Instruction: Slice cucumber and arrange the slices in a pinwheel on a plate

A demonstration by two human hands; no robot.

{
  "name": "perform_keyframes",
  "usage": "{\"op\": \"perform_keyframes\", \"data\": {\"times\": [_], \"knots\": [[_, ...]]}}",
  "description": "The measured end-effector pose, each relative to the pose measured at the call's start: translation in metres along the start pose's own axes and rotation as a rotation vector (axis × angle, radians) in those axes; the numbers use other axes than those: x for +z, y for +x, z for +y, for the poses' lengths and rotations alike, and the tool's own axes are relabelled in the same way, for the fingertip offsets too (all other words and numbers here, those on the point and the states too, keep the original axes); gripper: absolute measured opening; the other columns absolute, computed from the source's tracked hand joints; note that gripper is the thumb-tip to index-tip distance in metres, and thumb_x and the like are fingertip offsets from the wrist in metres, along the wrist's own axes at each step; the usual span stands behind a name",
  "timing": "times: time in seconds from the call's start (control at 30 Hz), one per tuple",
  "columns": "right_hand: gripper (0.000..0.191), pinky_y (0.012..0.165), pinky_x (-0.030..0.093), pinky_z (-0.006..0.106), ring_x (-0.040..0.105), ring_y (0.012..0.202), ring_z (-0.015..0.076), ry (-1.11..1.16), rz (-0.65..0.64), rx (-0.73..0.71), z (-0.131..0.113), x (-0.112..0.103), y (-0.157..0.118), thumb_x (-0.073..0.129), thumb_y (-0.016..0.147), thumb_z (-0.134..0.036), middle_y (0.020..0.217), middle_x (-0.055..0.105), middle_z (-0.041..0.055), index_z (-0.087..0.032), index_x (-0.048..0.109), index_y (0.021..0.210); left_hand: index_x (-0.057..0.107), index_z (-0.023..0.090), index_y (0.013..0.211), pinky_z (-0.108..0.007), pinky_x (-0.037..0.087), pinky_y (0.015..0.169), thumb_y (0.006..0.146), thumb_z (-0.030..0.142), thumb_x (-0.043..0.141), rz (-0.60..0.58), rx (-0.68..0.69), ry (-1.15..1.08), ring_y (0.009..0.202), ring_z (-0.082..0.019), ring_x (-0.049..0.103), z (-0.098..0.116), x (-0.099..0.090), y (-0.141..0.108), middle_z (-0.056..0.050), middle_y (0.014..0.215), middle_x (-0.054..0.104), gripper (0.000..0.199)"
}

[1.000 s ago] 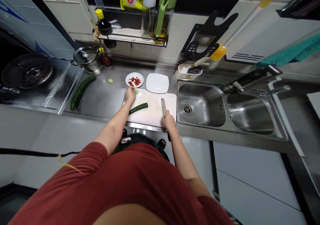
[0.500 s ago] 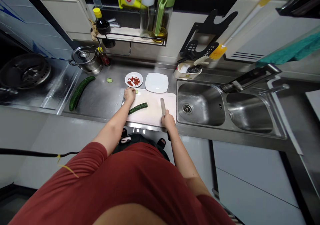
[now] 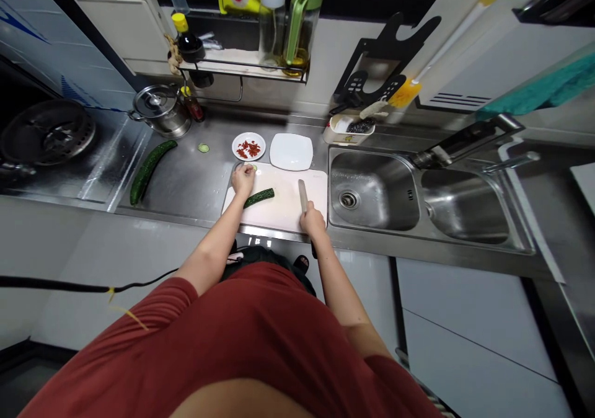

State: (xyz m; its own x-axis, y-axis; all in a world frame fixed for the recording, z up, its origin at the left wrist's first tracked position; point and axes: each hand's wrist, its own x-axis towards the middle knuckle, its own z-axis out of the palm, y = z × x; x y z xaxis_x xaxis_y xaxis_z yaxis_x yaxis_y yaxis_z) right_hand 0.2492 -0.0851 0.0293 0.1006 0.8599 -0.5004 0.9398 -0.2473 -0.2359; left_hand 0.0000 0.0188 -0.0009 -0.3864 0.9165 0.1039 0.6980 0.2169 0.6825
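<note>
My right hand point(image 3: 313, 221) is wrapped round the handle of a kitchen knife point(image 3: 303, 193), its blade pointing away over the right part of a white cutting board point(image 3: 288, 213). At the board's back left corner, my left hand point(image 3: 243, 179) is closed in a pinch, with a small pale green cucumber slice point(image 3: 255, 167) at its fingertips. A length of dark green cucumber point(image 3: 260, 196) lies on the board between the hands; my left wrist hides its left end.
Behind the board stand a plate of chopped red pieces point(image 3: 248, 147) and a white square plate point(image 3: 291, 152). A whole cucumber point(image 3: 149, 173), a cut end point(image 3: 203, 148) and a steel pot point(image 3: 162, 111) are left. A double sink point(image 3: 374, 219) adjoins on the right.
My left hand has shifted slightly to the right and turned, its wrist now covering more of the cucumber. My right hand and the knife have barely moved.
</note>
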Motion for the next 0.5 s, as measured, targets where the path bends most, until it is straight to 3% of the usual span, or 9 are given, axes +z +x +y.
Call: {"op": "perform_keyframes", "data": {"times": [0.33,0.5], "knots": [[0.034,0.074,0.045,0.032,0.063,0.090,0.0249,-0.006,0.040,-0.030,-0.001,0.000,-0.003,0.036,0.093,-0.018,0.099,0.064,0.0150,-0.015,0.041,0.126,0.072,0.022,0.094,-0.033,0.044,0.086,0.086,0.030,0.059,-0.135,0.324,0.050,0.091,-0.021,0.058,-0.002,-0.006,-0.053,-0.006,0.093,0.067,0.018],[0.033,0.072,0.044,0.031,0.063,0.087,0.0245,0.029,0.081,-0.117,-0.015,-0.002,-0.010,0.034,0.095,-0.021,0.096,0.065,0.0137,-0.014,0.040,0.127,0.072,0.023,0.097,-0.034,0.044,0.087,0.088,0.031,0.057,-0.233,0.466,0.089,0.094,-0.021,0.058,-0.007,-0.006,-0.061,-0.006,0.096,0.066,0.020]]}}
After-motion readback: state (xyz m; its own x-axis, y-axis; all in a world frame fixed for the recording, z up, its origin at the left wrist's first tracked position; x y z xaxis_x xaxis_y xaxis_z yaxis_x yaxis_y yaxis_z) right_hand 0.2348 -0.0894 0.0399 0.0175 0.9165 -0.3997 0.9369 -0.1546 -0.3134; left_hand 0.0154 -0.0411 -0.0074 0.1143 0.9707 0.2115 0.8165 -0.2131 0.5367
